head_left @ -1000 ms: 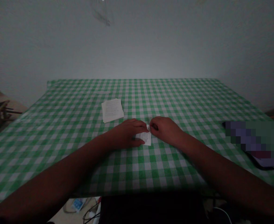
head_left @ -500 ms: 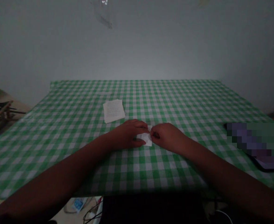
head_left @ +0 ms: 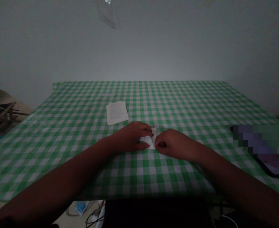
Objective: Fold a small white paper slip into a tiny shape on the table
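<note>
A small piece of printed white paper (head_left: pixel 153 142) lies on the checked tablecloth, partly hidden by my hands. My left hand (head_left: pixel 132 137) rests over its left part, thumb and fingers apart, with fingertips pressing on the print. At the paper's right edge, my right hand (head_left: pixel 171 142) is closed, thumb and bent forefinger pinched together near the lower right corner. Beyond my left hand sits a small stack of printed sheets (head_left: pixel 117 113), their edges not quite lined up.
A green and white checked tablecloth (head_left: pixel 177 104) covers the table, which meets a pale wall (head_left: pixel 168 41). On the right lies a dark-edged flat device (head_left: pixel 260 148), its face blurred out. Cables (head_left: pixel 94 217) and a blue packet (head_left: pixel 81 207) are below the front edge.
My right hand has slid toward me along the paper's right edge, from near its upper corner to near its lower one. My left hand stays in place on the paper.
</note>
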A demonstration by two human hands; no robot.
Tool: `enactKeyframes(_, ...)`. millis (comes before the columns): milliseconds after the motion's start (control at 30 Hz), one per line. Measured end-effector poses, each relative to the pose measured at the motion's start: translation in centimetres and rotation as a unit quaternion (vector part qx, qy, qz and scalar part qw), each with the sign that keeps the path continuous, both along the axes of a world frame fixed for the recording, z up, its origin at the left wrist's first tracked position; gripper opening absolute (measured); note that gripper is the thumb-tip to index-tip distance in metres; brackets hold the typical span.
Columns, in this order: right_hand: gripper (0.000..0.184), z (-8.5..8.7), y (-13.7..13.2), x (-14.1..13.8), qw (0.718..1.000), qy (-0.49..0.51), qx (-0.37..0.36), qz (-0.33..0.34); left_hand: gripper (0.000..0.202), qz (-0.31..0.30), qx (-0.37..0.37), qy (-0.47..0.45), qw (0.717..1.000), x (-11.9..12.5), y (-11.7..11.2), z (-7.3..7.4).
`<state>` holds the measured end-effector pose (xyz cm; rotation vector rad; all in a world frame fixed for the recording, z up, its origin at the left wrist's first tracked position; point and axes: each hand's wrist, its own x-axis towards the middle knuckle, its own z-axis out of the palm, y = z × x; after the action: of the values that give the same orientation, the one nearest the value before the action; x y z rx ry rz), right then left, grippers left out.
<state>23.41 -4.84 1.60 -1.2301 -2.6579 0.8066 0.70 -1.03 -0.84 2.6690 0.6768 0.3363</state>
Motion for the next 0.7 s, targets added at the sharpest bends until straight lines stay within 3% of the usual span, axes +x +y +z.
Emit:
enactKeyframes(333, 0.020, -0.1, -0.4, -0.1, 0.999, 0.004, 0.016, 0.050, 0.042, -0.007, 0.008, -0.005, 1.000, -0.1, 0.1, -0.2)
enactKeyframes(700, 0.022, -2.4, 2.7, -0.2, 0.988, -0.004, 0.107, -0.111, 0.045, 0.000, 0.021, -0.003, 1.000, -0.2, 0.0, -0.4)
